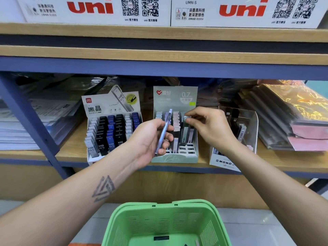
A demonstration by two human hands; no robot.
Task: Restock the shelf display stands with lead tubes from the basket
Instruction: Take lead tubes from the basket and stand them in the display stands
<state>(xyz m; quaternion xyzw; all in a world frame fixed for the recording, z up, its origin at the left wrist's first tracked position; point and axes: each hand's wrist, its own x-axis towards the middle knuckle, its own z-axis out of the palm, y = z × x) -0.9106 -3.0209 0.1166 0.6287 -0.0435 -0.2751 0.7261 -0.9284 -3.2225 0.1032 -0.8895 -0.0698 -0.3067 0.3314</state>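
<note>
Head view. The left hand is raised in front of the shelf, palm turned inward, fingers curled round a purple lead tube that stands tilted — top leaning toward the display behind it. The hand and tube cover the lower left part of the mint-green 0.7 display stand. The right hand reaches in from the right; thumb and forefinger pinch the top of a pale lead tube standing in the stand's right-hand columns. Whether that tube is fully seated in its slot cannot be told. The rear rows of the stand hold pastel tubes; several front slots are bare.

Just left of it stands the Deli HB 0.5 display stand, filled with grey, black and blue tubes. To the right, partly hidden by the right wrist, is a clear Mono display box with a few tubes inside. Plastic-wrapped stacks of paper goods lie behind and on both sides of the wooden shelf. White Uni cartons sit on the shelf above.

Below — the green plastic basket, with one dark tube-like item on its floor.
</note>
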